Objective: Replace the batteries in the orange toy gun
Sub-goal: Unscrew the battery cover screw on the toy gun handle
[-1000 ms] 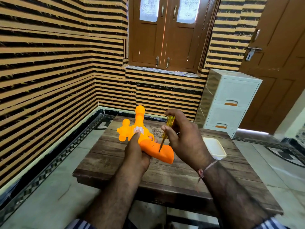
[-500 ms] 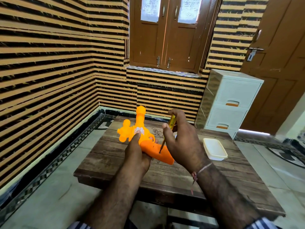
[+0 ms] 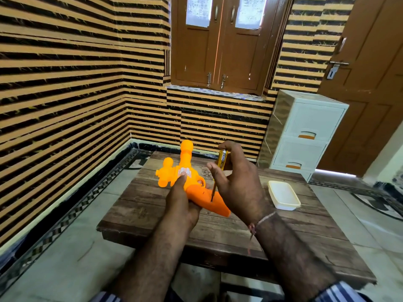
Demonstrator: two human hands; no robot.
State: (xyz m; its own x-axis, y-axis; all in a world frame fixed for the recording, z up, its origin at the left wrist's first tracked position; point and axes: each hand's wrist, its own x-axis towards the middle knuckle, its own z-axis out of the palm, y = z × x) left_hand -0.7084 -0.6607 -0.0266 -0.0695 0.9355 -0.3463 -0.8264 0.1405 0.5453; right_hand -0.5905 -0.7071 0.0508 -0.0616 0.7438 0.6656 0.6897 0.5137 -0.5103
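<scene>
Orange toy gun [image 3: 197,188] mid-table [image 3: 218,232], well clear of all edges; bare wood toward 6 o'clock. White container [image 3: 283,195] at 3 o'clock. Left hand [image 3: 180,201] wrapped round gun, thumb on top. Right hand [image 3: 237,182] fingers pinch yellow screwdriver [image 3: 218,171], tip on grip.

The toy gun [image 3: 192,184] is made of bright orange plastic, with a bulbous barrel ending in a round knob at the far end and a second rounded lobe on its left side. A small white and pale pink patch is seen on top of the body. The trigger guard is visible on the right side. The grip, a deeper orange, is angled toward the near right, its butt end lying over the wooden table [image 3: 218,232]. The gun is laid on its side, barrel pointed away. A small dark hole is seen on the grip. No batteries can be made out.
</scene>
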